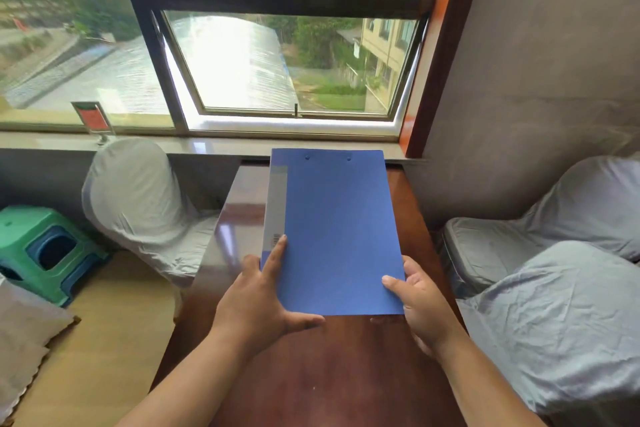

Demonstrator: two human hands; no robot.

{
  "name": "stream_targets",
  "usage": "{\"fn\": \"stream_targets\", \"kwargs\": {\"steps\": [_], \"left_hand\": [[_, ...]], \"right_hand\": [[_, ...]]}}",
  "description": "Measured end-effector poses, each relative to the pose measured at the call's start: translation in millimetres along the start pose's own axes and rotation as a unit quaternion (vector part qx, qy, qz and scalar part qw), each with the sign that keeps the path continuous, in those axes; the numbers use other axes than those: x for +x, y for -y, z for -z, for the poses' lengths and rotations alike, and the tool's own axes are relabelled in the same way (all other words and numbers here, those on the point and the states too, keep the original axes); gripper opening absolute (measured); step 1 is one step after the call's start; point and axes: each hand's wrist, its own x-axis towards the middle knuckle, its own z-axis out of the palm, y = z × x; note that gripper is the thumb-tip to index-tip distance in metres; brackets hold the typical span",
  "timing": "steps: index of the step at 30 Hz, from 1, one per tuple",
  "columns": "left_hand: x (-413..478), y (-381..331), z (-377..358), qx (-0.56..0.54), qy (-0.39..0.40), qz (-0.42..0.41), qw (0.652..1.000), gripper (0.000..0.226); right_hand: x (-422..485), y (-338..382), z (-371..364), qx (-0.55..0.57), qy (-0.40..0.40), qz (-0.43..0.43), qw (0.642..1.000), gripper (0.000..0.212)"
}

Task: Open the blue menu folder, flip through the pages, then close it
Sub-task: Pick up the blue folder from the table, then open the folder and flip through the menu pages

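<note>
The blue menu folder [337,229] is closed, its spine with a grey label strip on the left. It is held above the dark wooden table [329,374], its far end tipped toward the window. My left hand [263,298] grips the near left corner, index finger stretched along the spine and thumb under the near edge. My right hand [420,302] holds the near right corner, thumb on top of the cover and fingers beneath.
Grey-covered chairs stand on both sides: one at the left [138,198], two at the right [561,315]. A green plastic stool [45,250] sits at the far left. A small red sign [92,116] stands on the windowsill below the window.
</note>
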Motion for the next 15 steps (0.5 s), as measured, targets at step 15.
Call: {"fn": "stream_targets", "kwargs": {"steps": [15], "left_hand": [[-1.4,2.3,14.1,-0.026,-0.097,-0.085,0.991,0.121]], "right_hand": [[15.3,19.0,-6.0,0.116,0.011,0.026,0.993,0.039]]}}
